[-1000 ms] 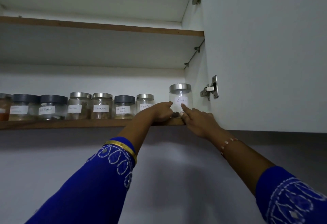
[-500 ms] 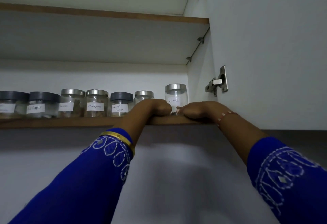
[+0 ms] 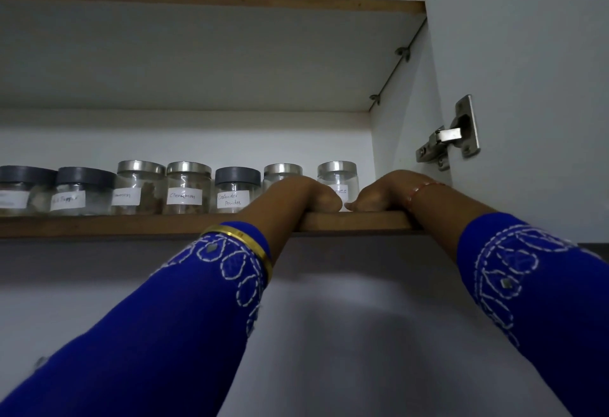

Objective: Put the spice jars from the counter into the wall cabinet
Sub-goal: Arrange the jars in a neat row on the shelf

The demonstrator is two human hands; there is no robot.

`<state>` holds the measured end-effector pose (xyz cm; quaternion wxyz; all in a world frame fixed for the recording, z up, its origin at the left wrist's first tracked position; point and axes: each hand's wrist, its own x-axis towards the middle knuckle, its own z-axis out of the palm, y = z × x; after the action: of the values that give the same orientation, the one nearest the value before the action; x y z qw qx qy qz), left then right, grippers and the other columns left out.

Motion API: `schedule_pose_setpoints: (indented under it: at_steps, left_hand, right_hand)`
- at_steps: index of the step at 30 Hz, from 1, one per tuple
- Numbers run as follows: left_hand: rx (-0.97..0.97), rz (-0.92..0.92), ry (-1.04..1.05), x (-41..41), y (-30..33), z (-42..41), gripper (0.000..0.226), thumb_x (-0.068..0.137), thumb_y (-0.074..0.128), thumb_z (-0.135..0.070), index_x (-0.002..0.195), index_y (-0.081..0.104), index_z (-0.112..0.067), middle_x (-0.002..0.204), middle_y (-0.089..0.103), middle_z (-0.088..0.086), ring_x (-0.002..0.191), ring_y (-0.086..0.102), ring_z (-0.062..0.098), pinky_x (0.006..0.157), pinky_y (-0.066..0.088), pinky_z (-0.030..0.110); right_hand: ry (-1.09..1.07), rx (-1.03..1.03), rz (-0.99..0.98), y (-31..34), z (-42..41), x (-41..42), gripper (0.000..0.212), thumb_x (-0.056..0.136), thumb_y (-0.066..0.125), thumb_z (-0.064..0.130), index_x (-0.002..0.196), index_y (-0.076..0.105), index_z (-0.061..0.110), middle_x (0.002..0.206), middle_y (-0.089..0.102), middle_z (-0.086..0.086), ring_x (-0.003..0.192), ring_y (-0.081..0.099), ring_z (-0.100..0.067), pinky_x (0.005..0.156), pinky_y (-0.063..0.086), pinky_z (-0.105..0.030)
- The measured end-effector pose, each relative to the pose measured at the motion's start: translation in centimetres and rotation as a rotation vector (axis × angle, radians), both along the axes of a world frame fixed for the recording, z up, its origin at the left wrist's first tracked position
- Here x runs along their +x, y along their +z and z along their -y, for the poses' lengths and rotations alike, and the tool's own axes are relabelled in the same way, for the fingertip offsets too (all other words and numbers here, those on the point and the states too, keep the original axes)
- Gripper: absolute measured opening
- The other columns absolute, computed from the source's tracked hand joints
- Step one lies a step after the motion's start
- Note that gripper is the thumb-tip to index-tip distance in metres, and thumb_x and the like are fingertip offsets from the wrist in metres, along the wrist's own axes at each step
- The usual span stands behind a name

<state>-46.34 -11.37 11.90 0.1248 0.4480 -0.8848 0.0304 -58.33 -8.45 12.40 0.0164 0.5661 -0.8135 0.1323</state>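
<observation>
Item: cloves jar [image 3: 337,179], shelved rightmost. My left hand [image 3: 308,194] and right hand [image 3: 384,194] now off jar, curled, holding nothing. Placement done, I judge.

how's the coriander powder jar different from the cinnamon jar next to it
The coriander powder jar has a dark grey lid; the cinnamon jar has a shiny silver one. The coriander label carries two lines of writing, the cinnamon label one. The cinnamon jar's lid sits slightly higher. Both are clear, upright, with white handwritten labels, side by side on the same shelf.
</observation>
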Motion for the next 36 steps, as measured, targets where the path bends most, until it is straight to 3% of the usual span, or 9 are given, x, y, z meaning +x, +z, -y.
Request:
schedule_pose_setpoints:
  at_steps: [4,8,11,13,17,22,27,32,36]
  left_hand:
    - [-0.011,0.040,0.010,-0.1,-0.3,-0.4,0.035,0.097,0.030,-0.011,0.125,0.048,0.003,0.115,0.056,0.014,0.080,0.053,0.021,0.085,0.038,0.031]
    - [0.008,-0.069,0.008,-0.2,-0.9,-1.2,0.039,0.099,0.032,-0.014,0.132,0.045,0.002,0.141,0.045,0.018,0.124,0.047,0.033,0.103,0.037,0.037]
    - [0.008,-0.158,0.013,0.4,-1.0,-1.6,0.036,0.097,0.034,-0.012,0.129,0.046,-0.001,0.136,0.049,0.016,0.103,0.050,0.025,0.092,0.039,0.032]
    - [-0.036,-0.218,0.042,0.6,-0.9,-1.6,0.035,0.096,0.036,-0.011,0.128,0.046,-0.001,0.133,0.050,0.015,0.111,0.052,0.026,0.094,0.040,0.032]
    - [-0.155,-0.301,0.062,1.3,-1.1,-1.5,0.036,0.093,0.041,-0.014,0.126,0.047,0.000,0.131,0.052,0.014,0.119,0.051,0.027,0.094,0.041,0.031]
    - [-0.181,-0.384,-0.032,2.5,-1.3,-1.7,0.032,0.089,0.050,-0.018,0.114,0.060,-0.001,0.120,0.061,0.014,0.109,0.057,0.026,0.083,0.043,0.028]
    - [-0.339,-0.396,-0.102,4.5,-3.5,-3.4,0.039,0.096,0.034,-0.024,0.074,0.055,0.000,0.083,0.059,0.014,0.079,0.051,0.025,0.068,0.039,0.029]
    - [-0.666,-0.278,-0.064,6.7,-7.0,-5.1,0.045,0.100,0.023,-0.032,0.104,0.060,-0.008,0.103,0.064,0.014,0.094,0.058,0.030,0.080,0.039,0.035]
    - [-0.669,-0.285,-0.087,8.6,-8.9,-5.5,0.033,0.098,0.032,-0.024,0.124,0.049,-0.012,0.120,0.057,0.013,0.109,0.051,0.030,0.095,0.033,0.038]
  right_hand:
    - [-0.017,0.018,-0.037,-0.2,1.7,-1.9,0.036,0.097,0.049,0.031,0.130,0.044,0.019,0.133,0.047,-0.003,0.124,0.045,-0.019,0.113,0.030,-0.036]
    - [0.055,-0.078,0.151,-0.9,-1.7,1.6,0.041,0.102,0.032,0.016,0.141,0.034,0.001,0.148,0.036,-0.016,0.137,0.035,-0.029,0.107,0.031,-0.032]
    - [0.023,-0.076,0.084,-0.9,-0.3,0.9,0.041,0.101,0.037,0.016,0.138,0.038,-0.001,0.146,0.040,-0.017,0.134,0.039,-0.029,0.098,0.037,-0.031]
    - [0.019,-0.134,-0.034,-1.3,-0.3,0.9,0.041,0.100,0.040,0.020,0.135,0.043,0.000,0.142,0.045,-0.016,0.130,0.044,-0.029,0.095,0.037,-0.030]
    - [0.022,-0.363,-0.154,-1.3,-1.0,0.4,0.039,0.097,0.044,0.028,0.120,0.056,-0.002,0.124,0.059,-0.019,0.115,0.054,-0.031,0.077,0.036,-0.028]
    - [0.049,-0.710,-0.113,-2.9,-3.5,0.5,0.031,0.092,0.049,0.025,0.068,0.052,0.006,0.072,0.055,-0.010,0.081,0.057,-0.029,0.060,0.035,-0.026]
    - [0.046,-0.787,-0.207,-6.0,-6.1,1.8,0.048,0.099,0.031,0.033,0.084,0.066,0.003,0.089,0.065,-0.018,0.087,0.060,-0.035,0.071,0.038,-0.031]
    - [0.003,-0.804,-0.481,-8.8,-7.9,3.5,0.048,0.101,0.027,0.034,0.105,0.063,0.003,0.103,0.066,-0.021,0.095,0.059,-0.037,0.085,0.039,-0.040]
    - [0.022,-0.646,-0.595,-10.1,-9.6,4.2,0.044,0.098,0.037,0.035,0.127,0.046,0.003,0.116,0.057,-0.023,0.104,0.054,-0.038,0.092,0.037,-0.043]
